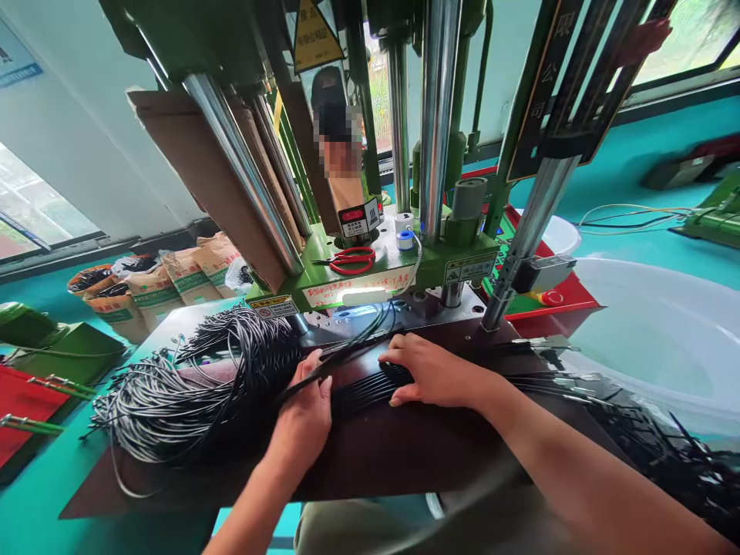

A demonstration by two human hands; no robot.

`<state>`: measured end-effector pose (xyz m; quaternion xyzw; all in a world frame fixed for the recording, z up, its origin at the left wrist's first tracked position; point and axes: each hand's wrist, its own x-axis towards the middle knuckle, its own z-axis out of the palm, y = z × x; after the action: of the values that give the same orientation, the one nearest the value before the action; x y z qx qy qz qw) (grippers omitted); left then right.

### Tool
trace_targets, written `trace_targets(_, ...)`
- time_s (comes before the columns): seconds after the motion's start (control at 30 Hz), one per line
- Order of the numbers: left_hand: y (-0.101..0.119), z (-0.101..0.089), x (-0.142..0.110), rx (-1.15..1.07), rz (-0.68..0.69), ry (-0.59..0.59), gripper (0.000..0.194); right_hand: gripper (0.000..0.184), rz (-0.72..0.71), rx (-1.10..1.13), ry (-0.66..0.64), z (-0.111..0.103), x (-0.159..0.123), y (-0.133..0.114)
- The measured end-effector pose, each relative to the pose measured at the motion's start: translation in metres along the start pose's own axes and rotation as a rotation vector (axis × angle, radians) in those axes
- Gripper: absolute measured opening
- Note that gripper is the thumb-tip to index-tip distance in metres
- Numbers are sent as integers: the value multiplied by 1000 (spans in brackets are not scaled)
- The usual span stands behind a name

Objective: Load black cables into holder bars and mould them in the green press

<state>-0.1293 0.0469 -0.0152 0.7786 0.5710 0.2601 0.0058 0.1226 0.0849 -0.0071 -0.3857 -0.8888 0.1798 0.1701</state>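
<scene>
My left hand (pixel 304 397) is closed around a few thin black cables (pixel 341 354), which run up to the right toward the press. To its right, my right hand (pixel 431 371) curls its thumb and fingers over a row of black cables (pixel 364 395) lying side by side on the dark brown board (pixel 370 455). A thick heap of black cables (pixel 173 401) is piled left of my left hand. Just beyond both hands is the metal plate (pixel 329 330) of the green press; part of it is hidden by its green block.
Red-handled scissors (pixel 351 260) and a blue-and-white roll (pixel 405 240) rest on the press's green ledge (pixel 381 277). Steel columns (pixel 440 116) rise behind. At right are a red control box (pixel 555 308), a white tub (pixel 653 324) and more black cables (pixel 664 447). Paper sacks (pixel 150 289) stand back left.
</scene>
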Motion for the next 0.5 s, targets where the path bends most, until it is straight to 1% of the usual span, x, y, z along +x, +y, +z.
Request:
trace_targets(0.13,-2,-38,3,43,32,-439,32,51,9,13,7,1,-1,1)
trace_targets(0.2,0,-53,8,19,51,-594,32,51,26,33,2,1,-1,1)
trace_targets(0.27,0,-60,13,0,61,-672,31,52,35,53,-2,0,-1,2)
trace_targets(0.37,-2,-60,19,-31,19,-733,26,54,41,89,-8,-1,0,3)
trace_targets(0.43,-5,-58,22,-52,-24,-759,22,56,52,127,-23,-2,0,3)
trace_targets(0.5,-7,-56,24,-91,-47,-760,17,55,66,168,-40,-3,0,2)
